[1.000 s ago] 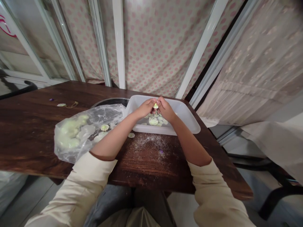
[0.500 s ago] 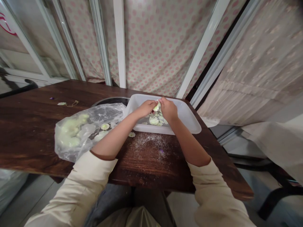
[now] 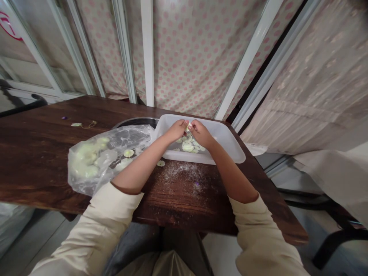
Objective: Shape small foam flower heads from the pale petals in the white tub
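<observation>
Two hands, the left hand (image 3: 174, 131) and right hand (image 3: 201, 133), are nearly closed, fingertips (image 3: 184, 122) pinching a pale green dough piece (image 3: 188, 128) evenly from both sides above a white plastic tray (image 3: 218, 156) on the wooden worktop (image 3: 43, 153).

Site: a makeshift food-prep corner, either a home or a small shop; I cannot tell which. I am seated at a dark wooden table (image 3: 48, 153), its near part dusted with flour (image 3: 184, 172). On it sits a white plastic tub (image 3: 227, 145) of pale green dough pieces (image 3: 188, 147). Far side: white frames (image 3: 148, 50) hung with pink polka-dot cloth (image 3: 189, 57). Far left: a glazed door (image 3: 37, 50). Right: a beige curtain (image 3: 313, 88). Below: a grey floor (image 3: 43, 234).
</observation>
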Motion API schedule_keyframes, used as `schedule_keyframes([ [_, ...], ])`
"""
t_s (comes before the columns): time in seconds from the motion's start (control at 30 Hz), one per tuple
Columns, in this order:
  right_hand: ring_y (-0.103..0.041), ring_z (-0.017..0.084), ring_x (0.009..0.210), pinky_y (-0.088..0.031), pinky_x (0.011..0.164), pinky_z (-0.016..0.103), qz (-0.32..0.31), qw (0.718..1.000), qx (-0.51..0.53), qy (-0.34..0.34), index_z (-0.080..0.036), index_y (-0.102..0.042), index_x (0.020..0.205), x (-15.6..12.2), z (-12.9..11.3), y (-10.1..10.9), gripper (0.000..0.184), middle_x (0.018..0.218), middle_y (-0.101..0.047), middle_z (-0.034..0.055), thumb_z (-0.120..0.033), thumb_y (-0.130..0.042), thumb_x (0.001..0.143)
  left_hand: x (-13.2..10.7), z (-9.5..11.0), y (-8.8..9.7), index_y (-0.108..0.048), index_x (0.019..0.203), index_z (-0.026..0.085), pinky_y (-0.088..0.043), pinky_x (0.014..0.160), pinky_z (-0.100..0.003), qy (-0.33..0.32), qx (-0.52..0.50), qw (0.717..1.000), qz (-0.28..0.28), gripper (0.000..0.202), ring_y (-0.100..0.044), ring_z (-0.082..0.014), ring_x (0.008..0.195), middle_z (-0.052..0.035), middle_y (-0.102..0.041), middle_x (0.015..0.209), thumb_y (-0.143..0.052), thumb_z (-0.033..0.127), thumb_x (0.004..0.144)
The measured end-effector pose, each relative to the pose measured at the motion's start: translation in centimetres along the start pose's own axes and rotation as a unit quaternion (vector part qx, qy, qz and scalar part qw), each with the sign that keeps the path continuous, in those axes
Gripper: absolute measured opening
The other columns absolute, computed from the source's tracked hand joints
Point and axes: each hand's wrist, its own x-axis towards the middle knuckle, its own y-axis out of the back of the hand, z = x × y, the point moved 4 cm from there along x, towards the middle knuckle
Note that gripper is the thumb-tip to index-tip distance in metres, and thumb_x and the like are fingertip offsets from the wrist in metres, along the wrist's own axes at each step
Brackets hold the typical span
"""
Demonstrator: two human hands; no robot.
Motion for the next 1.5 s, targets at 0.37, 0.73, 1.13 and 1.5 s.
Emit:
schedule_keyframes([
  [0.37,-0.041,0.014,0.058,-0.031,0.056,0.026,0.004,0.997,-0.073,-0.033,-0.022,-0.041,0.073,-0.4,0.2,0.5,0.031,0.059,-0.044,-0.0013,-0.045,-0.026,0.088,-0.5,0.7,-0.2,-0.045,0.075,0.016,-0.037,0.054,-0.021,0.029,0.012,0.999,-0.010,0.013,-0.048,-0.0082,0.053,0.0008,-0.048,0.063,-0.038,0.023,0.083],
  [0.73,-0.044,0.016,0.061,-0.030,0.059,0.027,0.016,0.995,-0.093,-0.046,-0.022,-0.044,0.072,-0.6,-0.2,0.6,0.036,0.062,-0.047,0.0016,-0.048,-0.024,0.088,-0.7,1.1,-0.4,-0.041,0.070,0.017,-0.036,0.052,-0.021,0.016,0.024,0.999,-0.032,0.018,-0.048,-0.0084,0.052,0.0013,-0.047,0.059,-0.038,0.028,0.084],
  [1.13,-0.045,0.018,0.065,-0.032,0.060,0.029,0.020,0.993,-0.106,-0.042,-0.022,-0.045,0.075,-0.5,-0.2,0.6,0.027,0.067,-0.050,0.0029,-0.037,-0.027,0.089,-0.8,1.0,-0.7,-0.041,0.069,0.017,-0.034,0.053,-0.022,0.018,0.037,0.998,-0.048,0.022,-0.048,-0.0093,0.053,0.0012,-0.046,0.060,-0.036,0.031,0.085],
  [1.5,-0.048,0.021,0.066,-0.028,0.061,0.029,0.088,0.975,-0.166,-0.116,-0.022,-0.051,0.078,-0.7,-0.6,1.3,0.022,0.062,-0.051,0.0047,-0.035,-0.036,0.087,-0.6,1.2,-0.7,-0.043,0.066,0.016,-0.036,0.056,-0.023,-0.047,0.046,0.997,-0.035,0.029,-0.047,-0.0098,0.052,0.0019,-0.045,0.057,-0.032,0.034,0.086],
])
